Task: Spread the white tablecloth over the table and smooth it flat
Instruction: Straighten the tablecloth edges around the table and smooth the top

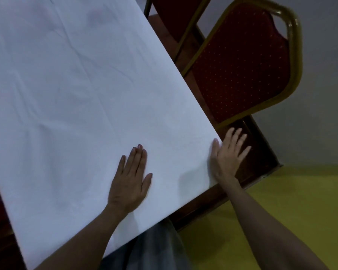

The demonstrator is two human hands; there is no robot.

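Note:
The white tablecloth (82,98) lies spread over a dark wooden table (256,158), with faint creases across its middle and far part. My left hand (130,178) rests flat on the cloth near the front edge, fingers straight and together. My right hand (227,152) lies at the cloth's right corner, its thumb on the cloth edge and its spread fingers over the bare wood beyond. A strip of bare table shows along the cloth's right side and at the left.
A red padded chair with a gold frame (242,61) stands close against the table's right side, and a second one (176,14) sits beyond it. Yellow floor (281,201) lies at the lower right. A grey wall fills the upper right.

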